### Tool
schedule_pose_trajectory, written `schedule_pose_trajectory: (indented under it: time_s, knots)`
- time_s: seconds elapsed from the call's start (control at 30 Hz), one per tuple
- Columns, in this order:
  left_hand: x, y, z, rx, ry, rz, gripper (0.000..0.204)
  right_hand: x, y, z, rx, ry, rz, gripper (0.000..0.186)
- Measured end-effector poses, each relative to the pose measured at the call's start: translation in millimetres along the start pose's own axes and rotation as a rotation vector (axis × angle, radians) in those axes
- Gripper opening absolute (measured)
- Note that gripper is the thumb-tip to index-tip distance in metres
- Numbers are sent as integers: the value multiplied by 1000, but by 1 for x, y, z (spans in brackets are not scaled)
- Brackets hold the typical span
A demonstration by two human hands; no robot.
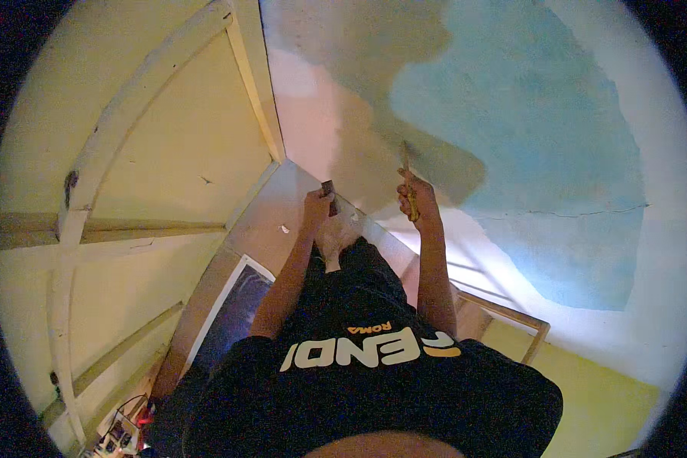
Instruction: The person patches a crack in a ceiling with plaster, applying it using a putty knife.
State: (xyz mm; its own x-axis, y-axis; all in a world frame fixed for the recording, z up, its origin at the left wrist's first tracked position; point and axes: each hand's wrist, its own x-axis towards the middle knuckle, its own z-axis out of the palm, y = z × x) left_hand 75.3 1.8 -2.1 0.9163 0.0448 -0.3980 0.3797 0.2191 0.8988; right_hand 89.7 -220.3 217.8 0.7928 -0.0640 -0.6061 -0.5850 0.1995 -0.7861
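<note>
My right hand (421, 201), raised by the painted wall (504, 114), is closed round a slim tool with a yellow handle (413, 208). Its narrow end points up at the wall; a putty knife or a brush, I cannot tell which. Whether the tip touches the wall is unclear. Lower and to the left, my left hand (316, 209) grips a small flat dark brown piece (329, 198), held upright between thumb and fingers. Blue-green paint covers much of the wall, with a brownish-grey patch (359, 153) near the tool and pinkish areas left of it.
At the left stands a pale yellow panelled wall (175, 153) with wooden battens. A white-edged dark panel (233, 305) leans below it. Cluttered small items (122, 427) lie at the lower left. A wooden frame (511, 313) is at the right; a crack (572, 214) crosses the painted wall.
</note>
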Motion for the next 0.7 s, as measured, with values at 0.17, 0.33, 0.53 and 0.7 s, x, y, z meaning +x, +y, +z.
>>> schedule_pose_trajectory:
  time_s: [0.17, 0.33, 0.53, 0.7]
  knots:
    - [3, -3, -5, 6, -9, 43, 19, 11, 22, -20, -80, -42, -74, 40]
    - [6, -12, -18, 186, 12, 110, 19, 38, 30, 1, -119, -126, -105, 37]
    - [-11, 18, -13, 241, -10, 128, 19, 46, 45, -2, -119, -6, -121, 36]
    - [-12, 6, -21, -34, 18, 89, 17, 55, 54, 10, -171, 57, -115, 32]
